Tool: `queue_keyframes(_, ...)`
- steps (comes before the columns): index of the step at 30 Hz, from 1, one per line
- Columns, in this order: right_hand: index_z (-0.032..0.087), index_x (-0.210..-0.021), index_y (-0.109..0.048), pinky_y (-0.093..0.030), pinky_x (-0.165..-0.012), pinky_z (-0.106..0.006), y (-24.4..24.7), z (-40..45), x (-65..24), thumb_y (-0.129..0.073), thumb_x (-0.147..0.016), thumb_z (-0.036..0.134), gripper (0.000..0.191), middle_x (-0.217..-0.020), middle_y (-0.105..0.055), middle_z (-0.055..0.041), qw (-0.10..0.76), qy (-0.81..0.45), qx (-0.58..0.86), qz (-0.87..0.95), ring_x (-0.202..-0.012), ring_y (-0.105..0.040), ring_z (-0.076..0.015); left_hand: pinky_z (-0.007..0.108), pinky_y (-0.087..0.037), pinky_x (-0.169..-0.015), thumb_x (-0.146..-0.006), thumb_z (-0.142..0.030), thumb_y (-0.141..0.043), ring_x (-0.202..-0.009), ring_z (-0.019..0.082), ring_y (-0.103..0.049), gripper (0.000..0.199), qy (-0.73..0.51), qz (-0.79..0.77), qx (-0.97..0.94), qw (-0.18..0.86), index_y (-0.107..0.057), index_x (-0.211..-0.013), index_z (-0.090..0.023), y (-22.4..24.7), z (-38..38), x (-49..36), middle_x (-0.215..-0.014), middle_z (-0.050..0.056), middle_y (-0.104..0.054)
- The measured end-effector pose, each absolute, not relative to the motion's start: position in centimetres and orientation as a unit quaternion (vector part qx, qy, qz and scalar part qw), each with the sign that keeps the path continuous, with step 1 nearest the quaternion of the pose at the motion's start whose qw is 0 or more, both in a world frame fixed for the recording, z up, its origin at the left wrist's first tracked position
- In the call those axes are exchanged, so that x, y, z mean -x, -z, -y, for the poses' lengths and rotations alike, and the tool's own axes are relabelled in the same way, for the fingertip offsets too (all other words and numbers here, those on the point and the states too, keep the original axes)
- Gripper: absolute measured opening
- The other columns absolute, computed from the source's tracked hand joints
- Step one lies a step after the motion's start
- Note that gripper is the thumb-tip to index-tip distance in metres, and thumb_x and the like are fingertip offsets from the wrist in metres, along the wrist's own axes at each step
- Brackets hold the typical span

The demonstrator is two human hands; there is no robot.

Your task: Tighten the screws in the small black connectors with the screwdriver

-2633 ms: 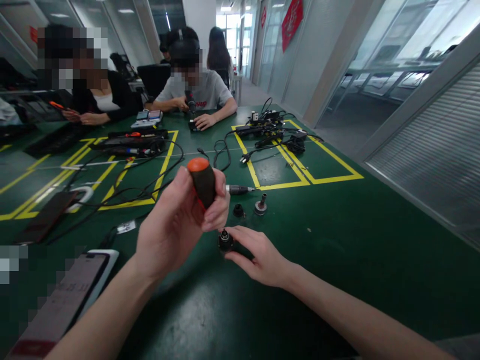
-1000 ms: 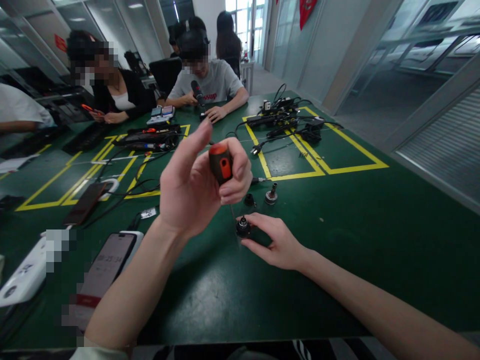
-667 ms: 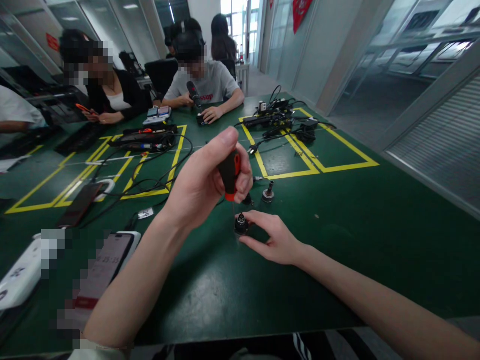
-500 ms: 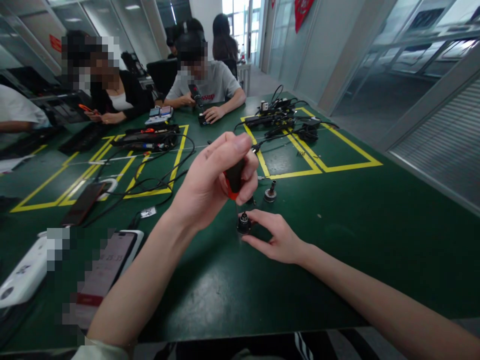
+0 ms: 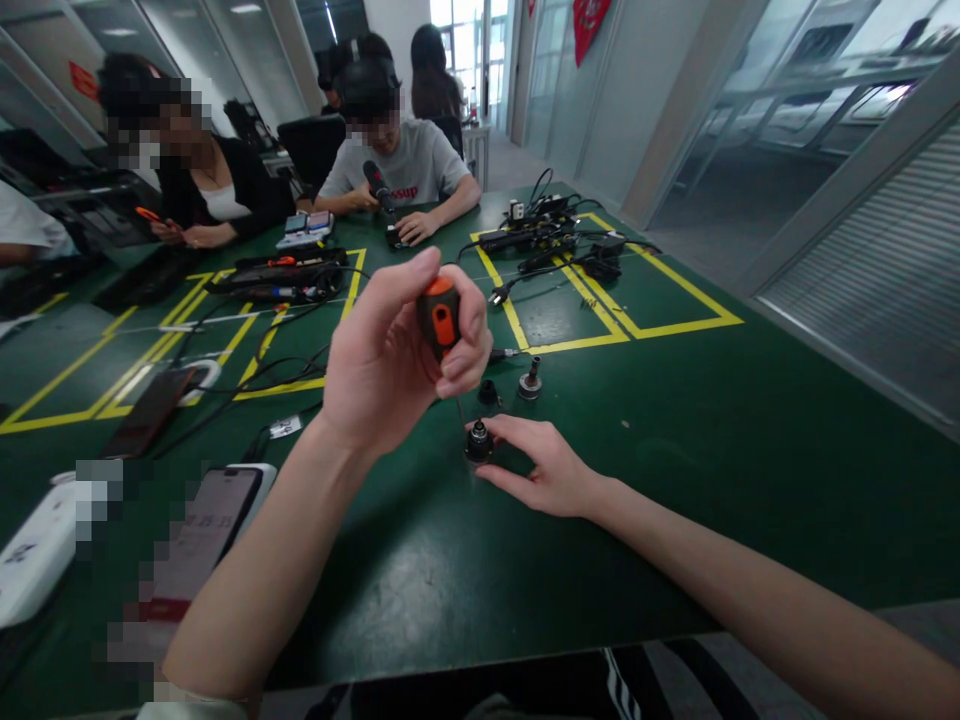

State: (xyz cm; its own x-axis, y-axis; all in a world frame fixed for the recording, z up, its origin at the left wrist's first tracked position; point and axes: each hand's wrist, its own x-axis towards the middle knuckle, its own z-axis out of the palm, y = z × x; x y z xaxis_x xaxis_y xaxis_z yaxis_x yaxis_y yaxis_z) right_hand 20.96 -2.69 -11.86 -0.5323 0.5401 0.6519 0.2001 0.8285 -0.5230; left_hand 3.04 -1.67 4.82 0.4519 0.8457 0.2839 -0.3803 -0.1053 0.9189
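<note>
A single camera, worn on the head, looks forward and down across a green counter, its near edge low in the frame. Both forearms enter from the bottom and right toward the hands, the left and the right, seen close at center, while seated people and glass walls fill the distance.

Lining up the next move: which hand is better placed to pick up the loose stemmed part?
Probably the right hand: it is low and near the stemmed part, though it holds the black part. The left hand is raised, gripping the screwdriver.
</note>
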Motion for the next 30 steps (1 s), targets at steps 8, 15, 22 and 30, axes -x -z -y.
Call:
queue_keyframes(8, 0.018, -0.129, -0.061, -0.065, -0.078, -0.032, 11.73, 2.83, -20.75, -0.069, -0.100, 0.028, 0.032, -0.106, -0.079, -0.0099, 0.437, -0.214, 0.219, 0.846, -0.089, -0.077, -0.0208, 0.018, -0.035, -0.038, -0.083, -0.050, -0.082, -0.035, 0.007, -0.043, 0.043, -0.433, -0.163, -0.601, 0.652, -0.050, -0.078, -0.021, -4.48, 2.05, -3.14, -0.051, -0.007, -0.053)
queue_keyframes(15, 0.017, -0.130, -0.062, -0.064, -0.076, -0.034, 11.67, 2.95, -20.83, -0.068, -0.100, 0.030, 0.033, -0.105, -0.079, -0.0109, 0.431, -0.210, 0.229, 0.847, -0.086, -0.076, -0.0213, 0.018, -0.024, -0.038, -0.093, -0.056, -0.066, -0.037, 0.004, -0.025, 0.043, -0.454, -0.184, -0.570, 0.660, -0.057, -0.077, -0.018, -4.78, 2.18, -2.96, -0.046, -0.009, -0.030)
queue_keyframes(22, 0.014, -0.132, -0.060, -0.066, -0.080, -0.036, 11.82, 2.91, -20.86, -0.065, -0.103, 0.029, 0.033, -0.110, -0.079, -0.0151, 0.434, -0.201, 0.212, 0.852, -0.093, -0.077, -0.0246, 0.019, -0.028, -0.037, -0.094, -0.062, -0.066, -0.037, 0.005, -0.035, 0.057, -0.472, -0.195, -0.568, 0.646, -0.055, -0.060, -0.017, -4.68, 1.60, -3.18, -0.046, -0.005, -0.035)
queue_keyframes(30, 0.015, -0.138, -0.058, -0.067, -0.085, -0.041, 11.91, 2.89, -20.74, -0.060, -0.105, 0.026, 0.035, -0.114, -0.078, -0.0167, 0.423, -0.181, 0.226, 0.859, -0.100, -0.078, -0.0272, 0.017, -0.023, -0.033, -0.086, -0.047, -0.080, -0.032, 0.003, -0.032, 0.043, -0.483, -0.173, -0.557, 0.653, -0.051, -0.069, -0.020, -4.18, 1.45, -3.29, -0.049, -0.008, -0.047)
